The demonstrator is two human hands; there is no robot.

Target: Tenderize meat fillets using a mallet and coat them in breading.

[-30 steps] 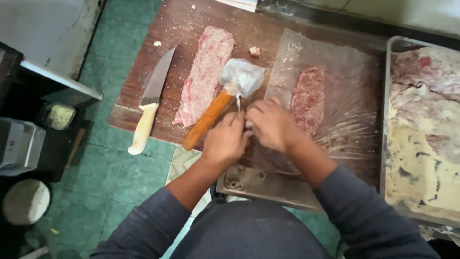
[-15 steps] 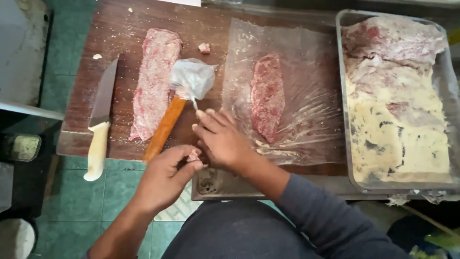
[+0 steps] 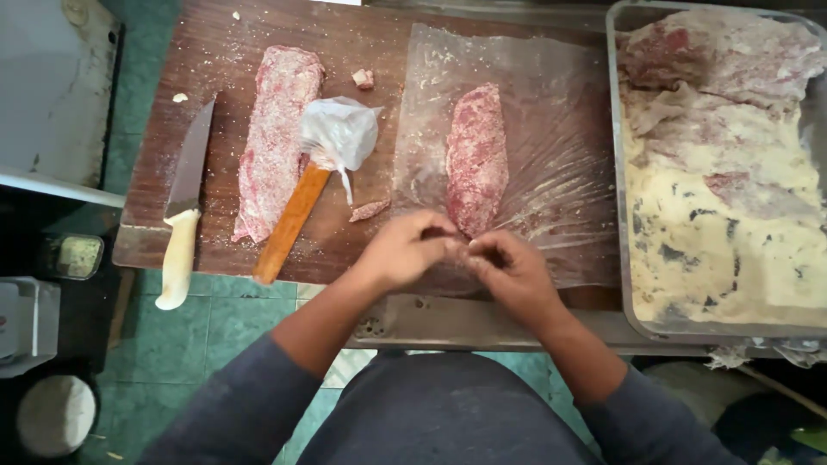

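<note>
Both of my hands meet at the near end of the meat strip. My left hand and my right hand are curled, fingertips drawn together and touching each other, pinching at the strip's lower tip; what exactly sits between them I cannot tell. That strip lies on a clear plastic sheet spread over the wooden board, its long axis running away from me, the narrow end toward my hands. Left of it rests a wooden-handled tool with a plastic bag around its head, then a second, breaded strip lying the same way, then a white-handled knife. A metal tray of crumbed meat stands to my right.
</note>
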